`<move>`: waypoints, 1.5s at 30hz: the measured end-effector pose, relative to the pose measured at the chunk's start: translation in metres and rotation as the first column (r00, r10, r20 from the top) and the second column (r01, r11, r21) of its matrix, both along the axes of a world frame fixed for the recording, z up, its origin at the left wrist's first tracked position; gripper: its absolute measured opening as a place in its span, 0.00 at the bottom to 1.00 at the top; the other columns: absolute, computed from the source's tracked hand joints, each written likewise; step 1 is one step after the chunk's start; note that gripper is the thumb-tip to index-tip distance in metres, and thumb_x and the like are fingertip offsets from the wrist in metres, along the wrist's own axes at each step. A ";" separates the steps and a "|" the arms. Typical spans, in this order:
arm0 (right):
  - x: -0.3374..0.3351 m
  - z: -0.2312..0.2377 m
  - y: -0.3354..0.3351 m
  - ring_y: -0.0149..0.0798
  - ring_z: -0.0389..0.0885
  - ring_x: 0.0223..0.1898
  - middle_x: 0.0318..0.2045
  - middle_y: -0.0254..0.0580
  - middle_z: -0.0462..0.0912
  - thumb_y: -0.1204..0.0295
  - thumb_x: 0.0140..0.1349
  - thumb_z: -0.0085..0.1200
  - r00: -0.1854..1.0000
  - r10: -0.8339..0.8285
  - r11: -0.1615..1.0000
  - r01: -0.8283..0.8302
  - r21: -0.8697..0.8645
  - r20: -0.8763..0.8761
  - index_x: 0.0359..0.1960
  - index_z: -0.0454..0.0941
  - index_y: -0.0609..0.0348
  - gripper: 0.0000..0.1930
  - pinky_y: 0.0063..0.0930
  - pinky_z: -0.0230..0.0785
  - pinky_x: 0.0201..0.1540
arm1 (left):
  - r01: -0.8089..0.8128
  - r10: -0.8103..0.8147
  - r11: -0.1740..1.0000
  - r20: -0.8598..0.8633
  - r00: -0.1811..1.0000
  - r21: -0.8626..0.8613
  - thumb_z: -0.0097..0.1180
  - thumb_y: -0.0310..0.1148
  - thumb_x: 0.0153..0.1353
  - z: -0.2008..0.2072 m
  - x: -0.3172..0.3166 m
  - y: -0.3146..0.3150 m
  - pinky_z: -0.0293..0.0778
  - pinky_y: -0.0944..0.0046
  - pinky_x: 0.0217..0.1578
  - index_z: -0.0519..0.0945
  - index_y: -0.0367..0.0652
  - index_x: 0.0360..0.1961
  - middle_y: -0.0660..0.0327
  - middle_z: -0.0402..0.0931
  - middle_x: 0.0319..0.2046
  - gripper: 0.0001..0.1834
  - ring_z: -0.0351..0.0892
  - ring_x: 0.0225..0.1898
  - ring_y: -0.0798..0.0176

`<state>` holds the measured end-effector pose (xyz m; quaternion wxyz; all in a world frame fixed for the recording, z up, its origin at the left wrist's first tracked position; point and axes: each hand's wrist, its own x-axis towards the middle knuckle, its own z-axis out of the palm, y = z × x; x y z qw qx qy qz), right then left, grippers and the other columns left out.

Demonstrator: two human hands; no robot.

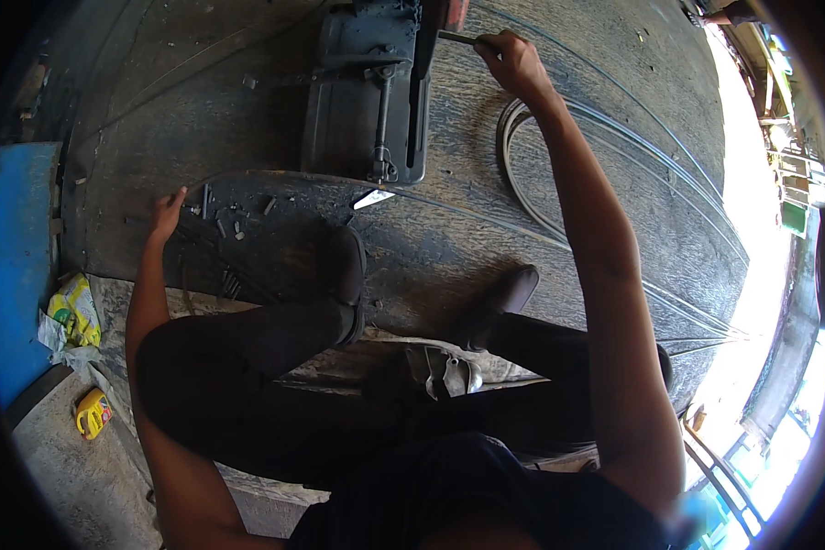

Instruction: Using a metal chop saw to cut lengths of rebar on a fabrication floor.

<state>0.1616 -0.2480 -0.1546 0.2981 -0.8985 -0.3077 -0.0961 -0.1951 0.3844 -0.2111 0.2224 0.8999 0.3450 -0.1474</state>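
A person with knees bent works over a dark floor [412,275], right hand [515,66] wrapped firmly around a bar handle [458,38] beside the far end of a metal machine's base [348,128]. Good handling here would likely mean an even, controlled grip on that handle, the rod [284,173] steady and level, and the left hand [166,216] well clear of the machine. The rod's left end lies at the left hand's narrowed fingertips, though whether they close on it cannot be told. From there it bows along the base's near edge and runs toward the right forearm, nearer the person than the right hand. Short metal pieces [239,236] litter the floor just beside the left hand.
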 end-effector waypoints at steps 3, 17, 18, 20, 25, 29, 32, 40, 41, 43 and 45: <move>-0.001 0.002 0.001 0.56 0.85 0.41 0.37 0.53 0.85 0.62 0.64 0.60 1.000 -0.008 1.000 0.008 0.003 -0.010 0.42 0.87 0.52 0.11 0.46 0.75 0.48 | -0.008 0.008 1.000 -0.002 1.000 0.000 0.50 0.64 0.66 -0.003 -0.001 0.003 0.69 0.58 0.55 0.83 0.33 0.51 0.46 0.82 0.47 0.39 0.80 0.52 0.51; 0.001 0.005 0.002 0.53 0.85 0.39 0.35 0.53 0.84 0.65 0.64 0.61 1.000 0.009 1.000 -0.009 -0.011 0.013 0.44 0.85 0.57 0.12 0.42 0.75 0.44 | 0.000 -0.002 1.000 0.091 0.996 0.018 0.52 0.61 0.66 -0.005 -0.003 0.000 0.70 0.57 0.45 0.82 0.30 0.43 0.48 0.81 0.34 0.36 0.76 0.37 0.58; 0.001 0.005 0.002 0.53 0.85 0.39 0.35 0.52 0.84 0.65 0.64 0.61 1.000 0.013 1.000 -0.013 -0.012 0.021 0.44 0.86 0.57 0.12 0.42 0.76 0.44 | 0.007 -0.008 1.000 0.102 0.995 0.014 0.52 0.61 0.67 -0.004 -0.003 0.000 0.70 0.57 0.45 0.82 0.30 0.43 0.48 0.81 0.34 0.36 0.77 0.38 0.58; 0.003 0.006 0.002 0.54 0.85 0.39 0.36 0.53 0.84 0.64 0.63 0.61 1.000 0.009 1.000 -0.009 -0.008 0.021 0.44 0.86 0.56 0.12 0.43 0.76 0.45 | 0.013 -0.014 1.000 0.083 0.996 0.014 0.52 0.61 0.67 -0.004 -0.001 0.001 0.71 0.57 0.46 0.82 0.30 0.44 0.47 0.82 0.35 0.36 0.78 0.39 0.57; 0.007 0.007 0.002 0.55 0.85 0.41 0.37 0.53 0.85 0.63 0.63 0.61 1.000 -0.017 1.000 0.017 0.010 -0.007 0.43 0.87 0.54 0.12 0.45 0.76 0.48 | -0.016 0.018 0.999 -0.037 0.999 0.046 0.52 0.61 0.66 -0.001 0.002 0.001 0.71 0.57 0.48 0.83 0.31 0.46 0.45 0.83 0.39 0.36 0.81 0.43 0.54; 0.007 0.008 0.002 0.55 0.85 0.41 0.37 0.52 0.85 0.63 0.63 0.61 1.000 -0.005 1.000 0.005 0.000 0.006 0.43 0.87 0.54 0.12 0.44 0.76 0.48 | -0.007 0.006 1.000 0.069 0.998 0.015 0.52 0.61 0.66 0.002 0.000 -0.005 0.71 0.57 0.49 0.83 0.32 0.47 0.46 0.83 0.40 0.35 0.82 0.45 0.53; 0.007 0.009 0.002 0.55 0.85 0.40 0.37 0.52 0.85 0.63 0.63 0.61 1.000 -0.005 1.000 0.005 -0.002 0.007 0.43 0.87 0.54 0.12 0.45 0.76 0.47 | -0.009 0.008 1.000 0.055 0.998 0.018 0.52 0.60 0.66 0.005 0.001 -0.009 0.71 0.57 0.50 0.83 0.32 0.47 0.46 0.84 0.42 0.35 0.82 0.47 0.52; 0.008 0.010 0.003 0.55 0.85 0.39 0.36 0.52 0.85 0.63 0.63 0.62 1.000 -0.015 1.000 0.015 0.002 -0.009 0.42 0.87 0.54 0.12 0.45 0.76 0.47 | -0.020 0.020 1.000 0.009 1.000 0.020 0.52 0.61 0.66 0.004 0.002 -0.004 0.70 0.57 0.51 0.82 0.32 0.48 0.45 0.83 0.43 0.36 0.82 0.48 0.51; 0.008 0.010 0.003 0.55 0.85 0.40 0.36 0.52 0.85 0.63 0.62 0.62 1.000 -0.005 1.000 0.005 0.006 0.003 0.42 0.87 0.54 0.12 0.44 0.76 0.47 | -0.001 0.000 1.000 0.023 1.000 0.011 0.52 0.62 0.66 0.002 0.001 -0.003 0.70 0.56 0.51 0.82 0.32 0.48 0.45 0.83 0.43 0.37 0.82 0.48 0.51; 0.009 0.010 0.003 0.55 0.85 0.40 0.36 0.52 0.85 0.63 0.62 0.62 1.000 -0.003 1.000 0.003 -0.005 0.014 0.42 0.87 0.54 0.12 0.44 0.76 0.47 | -0.024 0.024 0.999 0.006 1.000 0.035 0.52 0.62 0.66 -0.001 0.001 0.000 0.71 0.56 0.51 0.82 0.31 0.48 0.45 0.83 0.43 0.37 0.82 0.48 0.50; 0.010 0.010 0.003 0.56 0.85 0.40 0.37 0.52 0.85 0.62 0.62 0.62 1.000 -0.005 1.000 0.005 -0.004 0.021 0.42 0.87 0.53 0.12 0.45 0.76 0.48 | -0.015 0.014 1.000 0.029 0.999 0.011 0.52 0.62 0.66 -0.004 0.000 0.004 0.71 0.57 0.49 0.82 0.31 0.46 0.46 0.83 0.40 0.37 0.81 0.45 0.53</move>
